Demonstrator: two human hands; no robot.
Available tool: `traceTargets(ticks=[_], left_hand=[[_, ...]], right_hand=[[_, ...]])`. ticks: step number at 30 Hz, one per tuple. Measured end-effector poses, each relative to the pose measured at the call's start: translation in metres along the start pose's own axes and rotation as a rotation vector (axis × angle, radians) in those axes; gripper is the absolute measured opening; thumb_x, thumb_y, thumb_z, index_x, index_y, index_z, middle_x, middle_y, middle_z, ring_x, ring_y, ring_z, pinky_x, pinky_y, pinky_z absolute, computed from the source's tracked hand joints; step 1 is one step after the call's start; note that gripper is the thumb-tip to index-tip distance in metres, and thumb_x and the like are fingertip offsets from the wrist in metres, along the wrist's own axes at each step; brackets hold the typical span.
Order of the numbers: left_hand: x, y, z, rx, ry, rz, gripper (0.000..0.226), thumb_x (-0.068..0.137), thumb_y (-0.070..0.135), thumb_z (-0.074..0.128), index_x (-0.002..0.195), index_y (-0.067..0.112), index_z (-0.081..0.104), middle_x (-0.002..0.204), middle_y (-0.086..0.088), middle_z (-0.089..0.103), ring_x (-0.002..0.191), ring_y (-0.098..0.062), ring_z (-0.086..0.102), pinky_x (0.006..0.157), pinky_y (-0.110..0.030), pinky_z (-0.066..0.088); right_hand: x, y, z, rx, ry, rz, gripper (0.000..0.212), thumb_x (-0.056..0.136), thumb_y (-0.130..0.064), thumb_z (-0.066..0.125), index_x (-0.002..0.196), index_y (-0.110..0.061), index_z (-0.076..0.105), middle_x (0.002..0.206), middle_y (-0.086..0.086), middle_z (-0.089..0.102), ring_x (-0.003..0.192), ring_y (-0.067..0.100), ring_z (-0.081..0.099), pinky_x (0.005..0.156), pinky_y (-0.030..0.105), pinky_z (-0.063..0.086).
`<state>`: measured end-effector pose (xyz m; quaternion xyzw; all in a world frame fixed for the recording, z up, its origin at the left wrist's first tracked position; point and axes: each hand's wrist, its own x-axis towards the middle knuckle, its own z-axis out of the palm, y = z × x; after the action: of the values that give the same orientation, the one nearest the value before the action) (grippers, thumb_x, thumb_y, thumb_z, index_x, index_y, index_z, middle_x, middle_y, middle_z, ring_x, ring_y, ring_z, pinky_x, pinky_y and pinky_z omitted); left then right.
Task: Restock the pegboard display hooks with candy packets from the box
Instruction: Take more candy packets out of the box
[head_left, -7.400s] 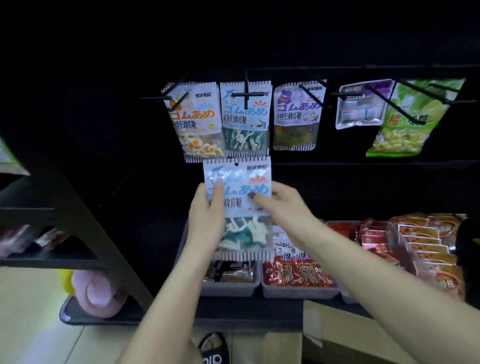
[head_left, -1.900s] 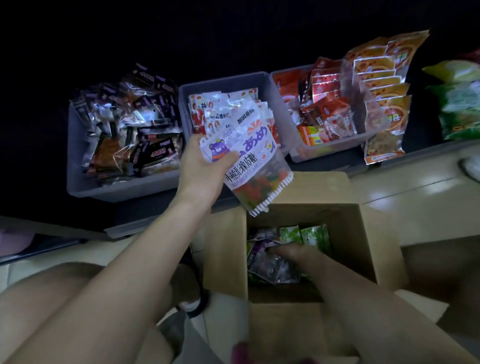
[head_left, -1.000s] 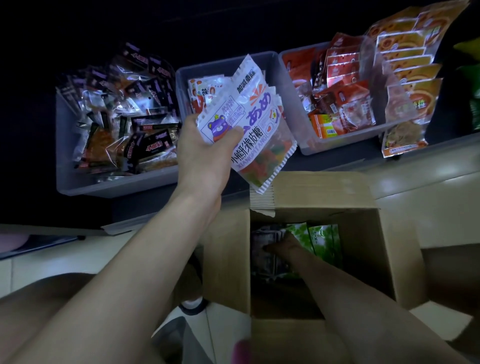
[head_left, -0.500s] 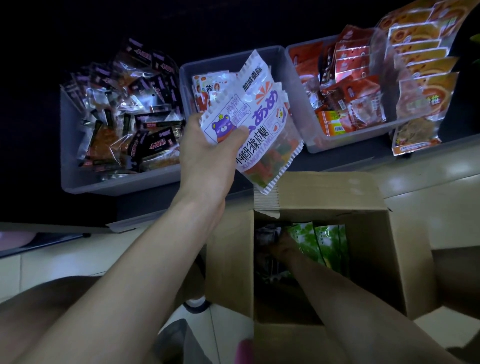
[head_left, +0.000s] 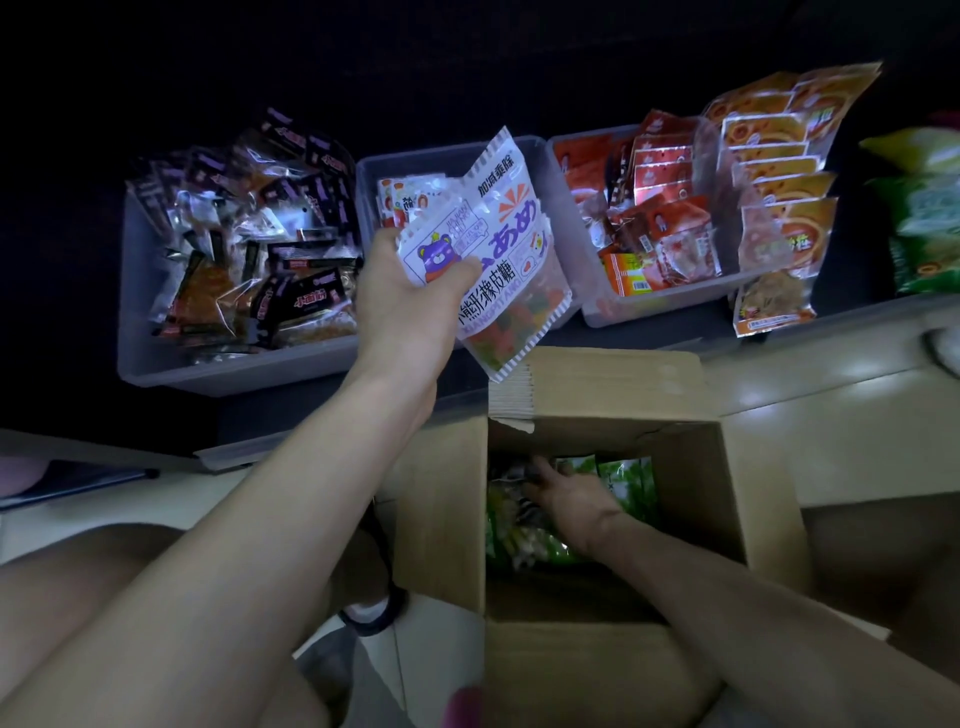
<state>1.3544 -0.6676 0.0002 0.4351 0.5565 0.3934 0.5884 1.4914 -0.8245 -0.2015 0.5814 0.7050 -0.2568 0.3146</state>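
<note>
1. The left hand (head_left: 410, 306) is raised above the open cardboard box (head_left: 737, 499) and grips a small stack of candy packets (head_left: 498, 249), thumb across the front of the top one beside a purple bear print, fingers curled behind.
2. The stack tilts, its striped lower edge pointing down toward the box's far flap; coloured gummies show through the clear window of the front packet.
3. The right hand (head_left: 571, 493) is deep inside the box, its fingers spread over the packets in the box (head_left: 519, 530). It touches them, but whether it has pinched one cannot be told, as the interior is dark.
4. Upright green packets (head_left: 626, 486) stand against the far wall of the box, just beside the right hand.
5. The box sits on a pale tiled floor (head_left: 831, 395), its flaps folded outward.
6. Beyond the box, on a dark low shelf, three grey bins stand in a row: the left bin (head_left: 156, 364) holds dark-wrapped snacks, the middle bin (head_left: 374, 171) sits behind the raised stack with white-and-orange packets, and the right bin (head_left: 670, 306) is filled with red packets.
7. Orange packets (head_left: 774, 176) are lined up just right of the right bin, and green bags (head_left: 924, 228) lie at the far right edge.
8. The person's bare knees show at the lower left and far right.
</note>
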Motion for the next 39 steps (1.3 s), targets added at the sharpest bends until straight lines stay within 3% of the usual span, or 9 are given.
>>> traceTargets(ticks=[6,10,13,17,23,28,30,35,39], left_hand=[[0.000,-0.002,-0.003,0.013,-0.002,-0.001,0.030,0.090,0.008,0.078,0.106,0.027,0.060,0.105,0.007,0.078,0.096,-0.010,0.076,0.092,-0.039,0.063],[0.005,-0.001,-0.003,-0.001,-0.008,-0.004,0.031,0.090,0.008,0.078,0.110,0.024,0.061,0.107,0.005,0.078,0.098,-0.011,0.076,0.094,-0.042,0.062],[0.006,-0.002,-0.002,-0.011,-0.016,-0.005,0.032,0.090,0.009,0.079,0.112,0.024,0.061,0.107,0.006,0.078,0.097,-0.011,0.076,0.093,-0.041,0.063],[0.007,-0.001,0.000,-0.011,-0.031,0.000,0.030,0.091,0.008,0.077,0.106,0.028,0.060,0.102,0.009,0.078,0.094,-0.007,0.076,0.092,-0.039,0.063],[0.009,-0.008,0.000,0.021,-0.034,0.002,0.029,0.092,0.007,0.076,0.108,0.025,0.061,0.099,0.010,0.079,0.091,-0.005,0.076,0.079,-0.026,0.061],[0.009,-0.005,-0.002,0.001,-0.032,0.017,0.030,0.093,0.005,0.075,0.112,0.022,0.061,0.100,0.008,0.079,0.090,-0.007,0.077,0.073,-0.023,0.061],[0.009,-0.001,-0.003,-0.002,-0.020,0.040,0.031,0.093,0.005,0.076,0.115,0.020,0.060,0.102,0.008,0.078,0.089,-0.005,0.076,0.071,-0.020,0.060],[-0.003,0.001,-0.016,-0.030,0.010,0.049,0.046,0.091,0.009,0.078,0.131,0.011,0.055,0.118,-0.004,0.077,0.105,-0.022,0.076,0.090,-0.043,0.063],[-0.021,-0.004,-0.029,-0.029,0.021,0.045,0.049,0.091,0.008,0.080,0.134,0.007,0.056,0.116,-0.005,0.077,0.104,-0.019,0.077,0.088,-0.037,0.064]], right_hand=[[0.031,-0.012,0.013,-0.334,0.076,-0.126,0.064,0.103,-0.015,0.050,0.162,-0.025,0.028,0.173,0.015,0.003,0.151,0.037,0.029,0.119,0.050,0.033],[0.047,-0.018,0.011,-0.418,0.099,-0.154,0.059,0.105,-0.018,0.048,0.161,-0.022,0.030,0.172,0.018,0.005,0.147,0.039,0.034,0.112,0.054,0.038],[0.057,-0.017,0.011,-0.440,0.137,-0.127,0.058,0.103,-0.017,0.051,0.159,-0.022,0.037,0.169,0.020,0.017,0.137,0.041,0.043,0.103,0.054,0.042],[0.067,-0.017,0.011,-0.422,0.027,-0.052,0.048,0.107,-0.018,0.043,0.154,-0.017,0.043,0.155,0.017,0.040,0.133,0.039,0.046,0.103,0.051,0.042],[0.085,-0.018,0.017,-0.369,-0.043,0.053,0.049,0.108,-0.022,0.045,0.156,-0.018,0.040,0.152,0.013,0.050,0.140,0.037,0.041,0.106,0.050,0.039],[0.064,-0.010,0.008,-0.420,0.012,-0.033,0.051,0.103,-0.016,0.050,0.153,-0.023,0.044,0.150,0.007,0.054,0.142,0.036,0.037,0.111,0.047,0.036],[0.041,-0.004,-0.001,-0.393,0.071,-0.040,0.054,0.100,-0.018,0.053,0.153,-0.025,0.044,0.150,0.005,0.053,0.142,0.034,0.036,0.112,0.047,0.034],[-0.032,0.010,-0.039,-0.159,0.169,0.018,0.052,0.097,-0.023,0.059,0.148,-0.024,0.047,0.146,0.004,0.055,0.142,0.030,0.035,0.116,0.048,0.030],[-0.089,0.021,-0.059,0.145,0.341,0.068,0.051,0.092,-0.026,0.064,0.142,-0.027,0.054,0.138,-0.003,0.060,0.136,0.025,0.038,0.110,0.043,0.035]])
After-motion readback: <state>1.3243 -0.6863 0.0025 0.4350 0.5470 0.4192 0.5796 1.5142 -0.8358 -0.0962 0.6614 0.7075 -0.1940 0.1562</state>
